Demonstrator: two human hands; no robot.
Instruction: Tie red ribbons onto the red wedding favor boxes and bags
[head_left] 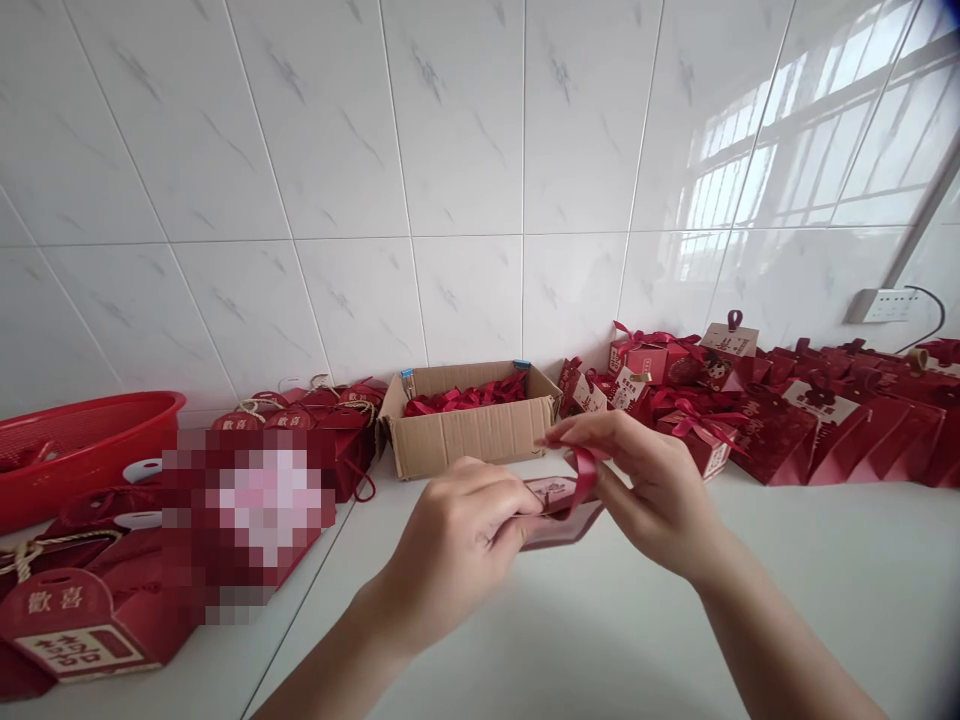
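Over the white table my left hand (465, 535) pinches the near left edge of a small paper gift box (566, 532), which is tilted and partly hidden by the fingers. A dark red ribbon (583, 480) loops up from its top. The fingers of my right hand (652, 490) are closed on this ribbon, just above and to the right of the gift box. Behind both hands stands an open cardboard box (461, 440) holding a heap of red ribbons (472, 395).
Red gift boxes with rope handles (82, 625) crowd the left, before a red plastic basket (97, 420). Ribbon-tied boxes (697, 435) and a row of red paper boxes (847, 430) fill the back right. The tiled wall (465, 150) closes off the rear.
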